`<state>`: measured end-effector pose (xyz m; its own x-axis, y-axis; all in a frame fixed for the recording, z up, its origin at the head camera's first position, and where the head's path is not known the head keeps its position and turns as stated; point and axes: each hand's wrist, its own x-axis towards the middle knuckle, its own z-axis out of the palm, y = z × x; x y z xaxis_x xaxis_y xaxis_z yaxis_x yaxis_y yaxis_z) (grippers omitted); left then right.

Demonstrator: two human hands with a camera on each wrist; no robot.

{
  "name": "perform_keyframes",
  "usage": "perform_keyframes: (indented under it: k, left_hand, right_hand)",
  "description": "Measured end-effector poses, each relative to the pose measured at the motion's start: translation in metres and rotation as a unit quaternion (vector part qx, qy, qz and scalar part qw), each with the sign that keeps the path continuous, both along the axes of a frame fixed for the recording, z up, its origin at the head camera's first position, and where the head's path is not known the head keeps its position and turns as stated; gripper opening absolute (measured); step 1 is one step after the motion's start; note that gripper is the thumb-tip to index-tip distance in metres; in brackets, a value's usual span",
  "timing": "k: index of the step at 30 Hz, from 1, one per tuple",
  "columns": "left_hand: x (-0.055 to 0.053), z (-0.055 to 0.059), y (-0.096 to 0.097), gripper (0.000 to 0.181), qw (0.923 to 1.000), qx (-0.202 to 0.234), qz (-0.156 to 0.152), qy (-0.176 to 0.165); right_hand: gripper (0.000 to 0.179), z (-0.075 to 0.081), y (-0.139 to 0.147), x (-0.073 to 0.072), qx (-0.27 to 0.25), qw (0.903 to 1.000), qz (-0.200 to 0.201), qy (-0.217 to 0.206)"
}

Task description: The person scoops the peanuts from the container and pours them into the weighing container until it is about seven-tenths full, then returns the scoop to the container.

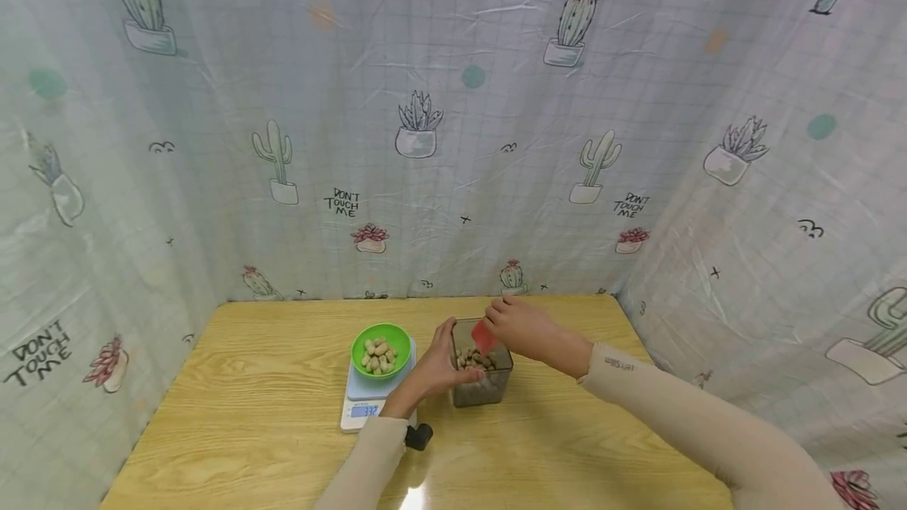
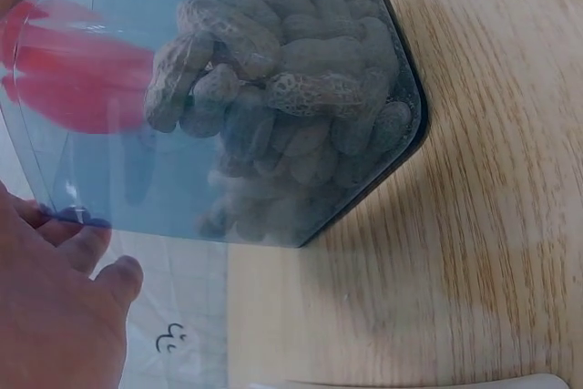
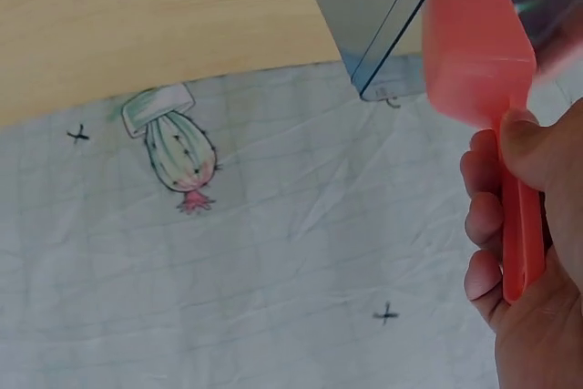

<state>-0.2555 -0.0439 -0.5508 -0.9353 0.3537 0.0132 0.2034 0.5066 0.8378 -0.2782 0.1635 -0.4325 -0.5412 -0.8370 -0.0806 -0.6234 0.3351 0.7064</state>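
Red scoop (image 3: 478,52) is inside the see-through bin (image 1: 478,395), right hand (image 1: 524,327) with fingers curled round the scoop's handle (image 3: 522,234); I'd guess light, stiff plastic, best held there. Left hand (image 1: 434,368) has fingers grasping the bin, peanuts (image 2: 310,93) piled inside. Left of the bin, green bowl (image 1: 402,343) on scale (image 1: 367,392) holds more peanuts, shells likely brittle.

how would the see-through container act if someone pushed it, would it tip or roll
The see-through container probably wouldn't roll, since its walls look flat and its corners angular. Tipping seems unlikely under a gentle push, as the peanuts sit low inside. They lie loosely heaped, so they would likely shift if it were jolted.
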Motion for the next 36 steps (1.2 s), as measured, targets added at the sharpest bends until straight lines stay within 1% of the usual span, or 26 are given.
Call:
perform_keyframes:
  k: [2, 4, 8, 12, 15, 18, 20, 22, 25, 28, 31, 34, 36]
  left_hand:
    - [0.001, 0.0, 0.001, 0.115, 1.0, 0.0, -0.002, -0.002]
    - [0.002, -0.001, 0.001, 0.115, 1.0, 0.0, -0.002, -0.002]
    - [0.002, -0.002, 0.003, 0.115, 1.0, 0.006, -0.002, 0.001]
    - [0.003, -0.002, 0.006, 0.115, 0.9999, 0.012, -0.007, 0.0]
    - [0.003, -0.002, 0.006, 0.115, 0.9999, 0.009, -0.009, -0.003]
    - [0.002, -0.002, 0.006, 0.115, 0.9999, 0.002, -0.011, -0.005]
    - [0.002, -0.002, 0.005, 0.115, 0.9999, 0.005, -0.012, -0.006]
    - [0.002, -0.001, 0.005, 0.115, 0.9999, 0.007, -0.012, -0.003]
    - [0.002, -0.001, 0.005, 0.113, 0.9999, 0.006, -0.014, -0.003]
    - [0.001, -0.001, 0.005, 0.114, 0.9998, -0.002, -0.021, -0.005]
    - [0.0, 0.001, 0.002, 0.116, 0.9998, -0.001, -0.019, -0.005]
    - [-0.002, 0.003, -0.001, 0.116, 0.9998, 0.008, -0.016, -0.009]
    - [-0.004, 0.002, 0.0, 0.117, 0.9997, 0.007, -0.016, -0.017]
  right_hand:
    - [0.04, -0.003, -0.004, -0.001, 0.032, 0.9995, 0.0, 0.01]
    - [0.039, -0.006, -0.008, -0.001, 0.053, 0.9984, -0.001, 0.021]
    - [0.031, -0.012, -0.01, -0.003, 0.063, 0.9973, -0.013, 0.035]
    - [0.031, -0.021, -0.009, -0.006, 0.072, 0.9966, -0.025, 0.033]
    - [0.032, -0.029, -0.008, -0.011, 0.072, 0.9972, -0.02, 0.01]
    - [0.032, -0.037, -0.008, -0.016, 0.057, 0.9981, -0.006, -0.022]
    - [0.03, -0.041, -0.007, -0.019, 0.042, 0.9983, 0.009, -0.039]
    - [0.026, -0.042, -0.006, -0.022, 0.029, 0.9983, 0.028, -0.041]
    - [0.02, -0.043, -0.002, -0.024, 0.011, 0.9971, 0.049, -0.057]
    - [0.021, -0.045, 0.002, -0.026, -0.007, 0.995, 0.046, -0.088]
    - [0.024, -0.046, 0.004, -0.027, -0.032, 0.9927, 0.038, -0.11]
    - [0.022, -0.045, 0.003, -0.028, -0.057, 0.9892, 0.041, -0.129]
    - [0.018, -0.044, 0.005, -0.027, -0.07, 0.9861, 0.038, -0.145]
